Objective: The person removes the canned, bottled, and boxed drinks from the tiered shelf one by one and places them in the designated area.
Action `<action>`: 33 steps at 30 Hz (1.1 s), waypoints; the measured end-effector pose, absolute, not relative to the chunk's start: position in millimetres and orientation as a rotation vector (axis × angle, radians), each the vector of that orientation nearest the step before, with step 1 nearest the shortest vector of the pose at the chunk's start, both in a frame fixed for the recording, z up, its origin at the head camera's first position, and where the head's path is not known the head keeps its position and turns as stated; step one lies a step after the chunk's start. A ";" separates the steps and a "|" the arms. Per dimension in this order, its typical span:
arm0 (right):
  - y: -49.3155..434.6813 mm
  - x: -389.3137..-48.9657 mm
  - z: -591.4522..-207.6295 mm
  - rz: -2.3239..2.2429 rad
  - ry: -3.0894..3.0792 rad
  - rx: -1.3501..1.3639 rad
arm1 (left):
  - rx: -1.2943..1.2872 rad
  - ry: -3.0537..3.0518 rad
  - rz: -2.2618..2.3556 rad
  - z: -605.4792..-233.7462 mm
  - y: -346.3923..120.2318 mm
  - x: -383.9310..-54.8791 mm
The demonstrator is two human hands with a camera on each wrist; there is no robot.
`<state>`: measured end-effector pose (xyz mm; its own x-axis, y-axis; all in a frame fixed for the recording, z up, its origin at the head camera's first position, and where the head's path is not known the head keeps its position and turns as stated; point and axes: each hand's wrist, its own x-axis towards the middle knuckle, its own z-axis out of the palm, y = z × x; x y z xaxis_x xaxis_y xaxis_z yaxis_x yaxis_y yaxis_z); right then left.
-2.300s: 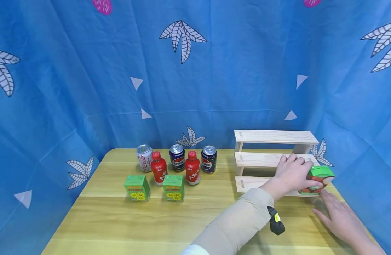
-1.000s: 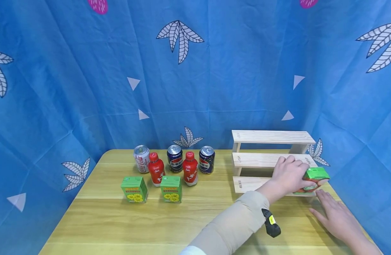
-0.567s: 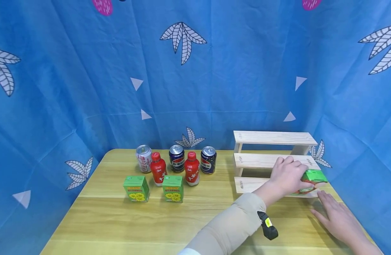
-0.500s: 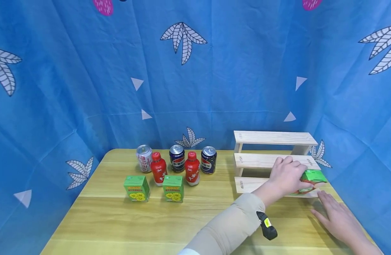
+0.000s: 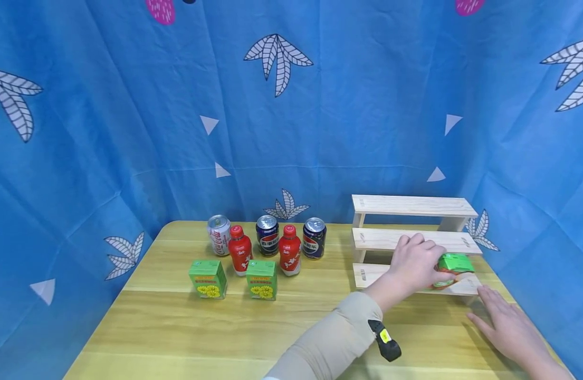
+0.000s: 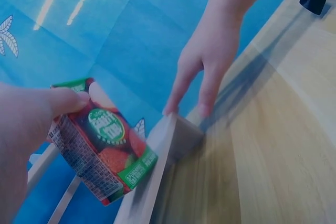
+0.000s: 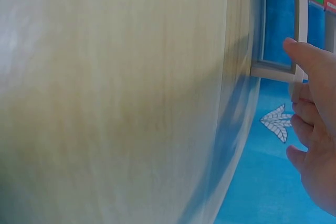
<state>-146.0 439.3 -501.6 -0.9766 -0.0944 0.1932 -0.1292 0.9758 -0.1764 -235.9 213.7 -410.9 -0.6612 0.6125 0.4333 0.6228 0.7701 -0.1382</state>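
My left hand (image 5: 414, 264) grips a small juice box (image 6: 107, 135) with a green top and red fruit pictures, thumb across its front. In the head view the box is over the right part of the lowest tier of a pale wooden three-tier shelf (image 5: 367, 274), and my hand hides its left side. My right hand (image 5: 512, 327) is at the right end of that tier. Its fingers are extended, with the fingertips at the board's end in the left wrist view. The right wrist view shows its thumb (image 7: 302, 51) against the board's edge.
Left of the shelf on the wooden table (image 5: 187, 338) stand two green drink cartons (image 5: 208, 279), two red bottles (image 5: 289, 250), a white Coca-Cola can (image 5: 219, 235) and two dark blue cans (image 5: 314, 238). A blue patterned curtain (image 5: 319, 116) hangs behind and at both sides.
My left hand has carried the juice box leftward, from the lowest tier's right end to farther in along the board. The right hand stays at the shelf's end; the other drinks have not moved.
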 end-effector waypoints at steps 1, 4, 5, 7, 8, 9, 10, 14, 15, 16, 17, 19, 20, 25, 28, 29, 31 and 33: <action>439.2 -146.2 -501.2 0.278 -2.946 0.164 | -0.929 -2.501 -0.035 -411.0 211.7 -235.6; 439.0 -146.5 -500.4 0.276 -2.959 0.157 | -0.925 -2.497 -0.051 -411.1 206.4 -234.9; 439.1 -146.3 -500.5 0.272 -2.955 0.159 | -0.923 -2.494 -0.054 -410.9 204.8 -234.7; 439.2 -146.0 -500.8 0.270 -2.952 0.164 | -0.922 -2.486 -0.057 -409.8 201.6 -234.0; 439.3 -145.9 -501.2 0.270 -2.947 0.168 | -0.922 -2.480 -0.056 -409.1 199.9 -233.5; 439.3 -145.4 -501.6 0.271 -2.941 0.171 | -0.922 -2.473 -0.059 -408.2 198.0 -233.0; 439.4 -145.4 -502.0 0.272 -2.939 0.174 | -0.922 -2.466 -0.062 -407.3 196.0 -232.5; 439.6 -145.2 -503.9 0.277 -2.930 0.180 | -0.924 -2.431 -0.069 -403.2 187.7 -230.4; 439.7 -145.1 -504.5 0.277 -2.923 0.183 | -0.924 -2.417 -0.072 -402.3 185.6 -230.0; 439.8 -145.2 -505.1 0.276 -2.919 0.185 | -0.925 -2.401 -0.075 -401.7 183.5 -229.5; 439.7 -145.2 -505.5 0.276 -2.915 0.185 | -0.924 -2.382 -0.078 -401.2 181.2 -229.2; 439.7 -144.7 -506.9 0.272 -2.898 0.190 | -0.921 -2.337 -0.087 -400.5 176.5 -228.6; 439.7 -144.5 -507.2 0.272 -2.895 0.190 | -0.919 -2.326 -0.089 -400.0 174.3 -228.1; 439.6 -144.3 -507.0 0.274 -2.904 0.190 | -0.921 -2.322 -0.093 -396.5 163.4 -225.2; 440.0 -144.9 -505.6 0.280 -2.923 0.184 | -0.925 -2.327 -0.092 -394.0 156.7 -223.3; 440.0 -145.0 -505.0 0.282 -2.928 0.184 | -0.925 -2.323 -0.094 -393.6 154.3 -222.8; 440.2 -145.3 -503.8 0.287 -2.943 0.180 | -0.924 -2.306 -0.105 -393.4 149.5 -222.6; 440.5 -145.4 -503.2 0.292 -2.951 0.177 | -0.924 -2.287 -0.116 -393.4 144.8 -222.3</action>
